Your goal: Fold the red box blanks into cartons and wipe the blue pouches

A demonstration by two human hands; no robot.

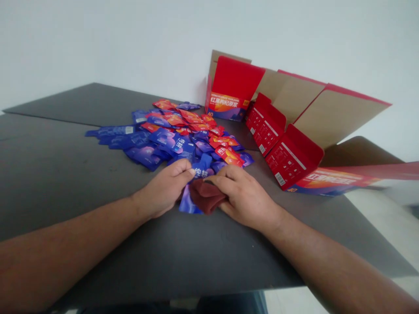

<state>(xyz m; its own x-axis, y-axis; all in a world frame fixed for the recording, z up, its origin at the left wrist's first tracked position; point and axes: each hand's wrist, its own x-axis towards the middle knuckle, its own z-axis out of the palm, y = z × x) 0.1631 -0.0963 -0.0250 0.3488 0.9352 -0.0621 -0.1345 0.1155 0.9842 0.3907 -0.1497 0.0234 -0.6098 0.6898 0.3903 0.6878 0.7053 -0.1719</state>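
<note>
My left hand (166, 188) pinches its fingertips together at the near edge of the pile, apparently on a blue sachet (190, 204) that lies partly under a reddish-brown cloth (206, 196). My right hand (244, 196) rests over that cloth, with the fingers gripping it from above. Beyond both hands, several blue sachets (173, 144) and red sachets (225, 152) lie in a loose, overlapping heap. Their printed labels show white and yellow lettering.
An opened, unfolded carton (288, 131) with red and kraft-brown panels leans at the right and back, one flap running past the table's right edge. A dark grey table (98, 244) lies beneath everything. A white wall (131, 43) rises behind.
</note>
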